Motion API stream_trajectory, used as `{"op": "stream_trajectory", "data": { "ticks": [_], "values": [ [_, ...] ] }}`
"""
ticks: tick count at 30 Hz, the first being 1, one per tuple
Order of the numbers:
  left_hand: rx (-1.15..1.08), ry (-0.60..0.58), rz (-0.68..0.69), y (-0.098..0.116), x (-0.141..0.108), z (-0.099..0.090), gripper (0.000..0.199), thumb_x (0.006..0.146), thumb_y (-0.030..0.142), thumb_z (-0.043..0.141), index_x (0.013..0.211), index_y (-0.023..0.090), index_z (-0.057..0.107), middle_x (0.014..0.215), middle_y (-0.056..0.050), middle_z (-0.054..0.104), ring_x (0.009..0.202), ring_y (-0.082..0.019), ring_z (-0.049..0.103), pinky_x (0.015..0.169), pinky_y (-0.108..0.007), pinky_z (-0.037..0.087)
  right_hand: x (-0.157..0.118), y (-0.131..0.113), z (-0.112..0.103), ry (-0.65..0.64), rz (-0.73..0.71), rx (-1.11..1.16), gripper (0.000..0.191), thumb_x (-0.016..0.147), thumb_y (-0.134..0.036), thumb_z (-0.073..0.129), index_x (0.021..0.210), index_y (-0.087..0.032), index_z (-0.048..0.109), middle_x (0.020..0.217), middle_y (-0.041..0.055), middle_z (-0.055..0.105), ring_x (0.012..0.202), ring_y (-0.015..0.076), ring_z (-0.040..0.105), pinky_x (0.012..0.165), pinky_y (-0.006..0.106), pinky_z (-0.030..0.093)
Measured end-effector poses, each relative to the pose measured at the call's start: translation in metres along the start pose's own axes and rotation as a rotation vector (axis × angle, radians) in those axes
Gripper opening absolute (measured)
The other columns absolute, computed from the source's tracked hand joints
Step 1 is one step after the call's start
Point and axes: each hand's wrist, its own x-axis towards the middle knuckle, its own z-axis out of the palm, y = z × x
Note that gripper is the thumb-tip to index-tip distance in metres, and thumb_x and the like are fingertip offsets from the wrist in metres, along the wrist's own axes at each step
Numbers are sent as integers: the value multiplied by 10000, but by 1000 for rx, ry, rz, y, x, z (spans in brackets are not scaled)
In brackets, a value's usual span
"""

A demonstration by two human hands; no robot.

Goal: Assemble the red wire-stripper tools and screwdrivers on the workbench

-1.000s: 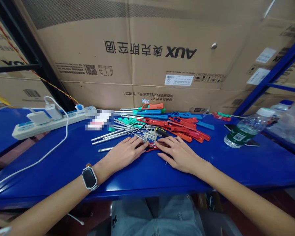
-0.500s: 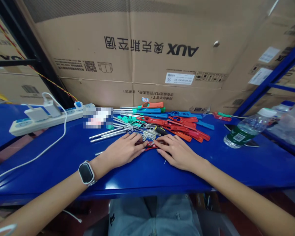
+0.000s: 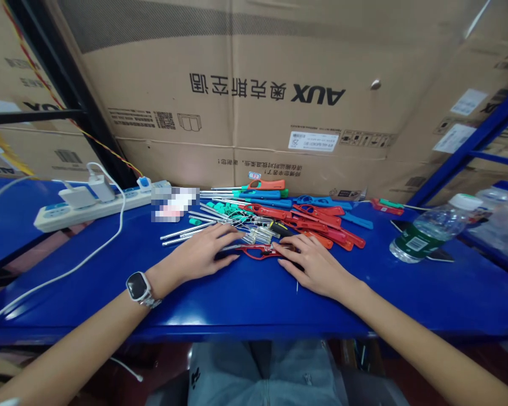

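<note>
One red lighter (image 3: 260,253) lies on the blue table (image 3: 254,304) in front of the pile, between the two hands. Long axis runs left-right, about parallel to the table's near edge; metal tube end points left, handle end right. Trigger loop faces the near edge. Red plastic body, slim, with an open loop; small pale and metallic bits show along it near the right fingers, too small to identify. Silvery tube goes in under the left hand; its tip is hidden.

Right hand (image 3: 315,265): fingers closed over the handle end, thumb on the near side, has hold of the lighter; handle mostly covered. Left hand (image 3: 205,251): thumb and index parted around the tube, other fingers bent; cannot tell whether it grips the tube. Thin white strand (image 3: 297,287) sticks out below the right hand.

Just behind the lighter: clear small parts (image 3: 260,234), a black-and-yellow tool (image 3: 280,228), more red casings (image 3: 322,216). Loose metal tubes (image 3: 182,232) lie beyond the left hand.
</note>
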Motion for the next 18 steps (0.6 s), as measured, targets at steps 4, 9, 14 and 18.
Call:
{"op": "stream_trajectory", "data": {
  "ticks": [4, 9, 14, 18],
  "values": [
    [-120, -69, -84, -6, -4, -8, 268, 1024, 339, 533, 1206, 199, 671, 1154, -95, 659, 1049, -227, 647, 936, -395, 545, -2, -1, -1, 24, 3, -39, 402, 1055, -410, 460, 1377, -258, 645, 1369, 140, 623, 1225, 307, 568, 1016, 541, 422],
    [-174, -62, -80, -5, -2, -4, 224, 1031, 224, 504, 1146, 194, 693, 1101, -80, 661, 1005, -200, 650, 914, -357, 539, 15, -13, -4, 146, -44, -13, 368, 1037, -380, 495, 1297, -201, 684, 1278, 156, 652, 1133, 300, 591, 937, 492, 444],
    [-227, -9, -86, -4, -4, 2, 218, 1009, 164, 525, 1147, 194, 691, 1119, -85, 664, 1022, -206, 650, 928, -381, 541, 56, -35, 7, 63, -120, 136, 281, 987, -373, 599, 1180, -205, 716, 1126, 112, 682, 1069, 263, 605, 930, 445, 457],
    [-279, 18, -121, -5, -5, 4, 180, 1000, 156, 534, 1057, 179, 703, 1051, -80, 666, 955, -194, 656, 884, -366, 554, 72, -39, 23, 49, -96, 241, 203, 979, -321, 628, 1104, -197, 728, 1062, 86, 676, 1044, 240, 607, 924, 416, 473]
  ]
}}
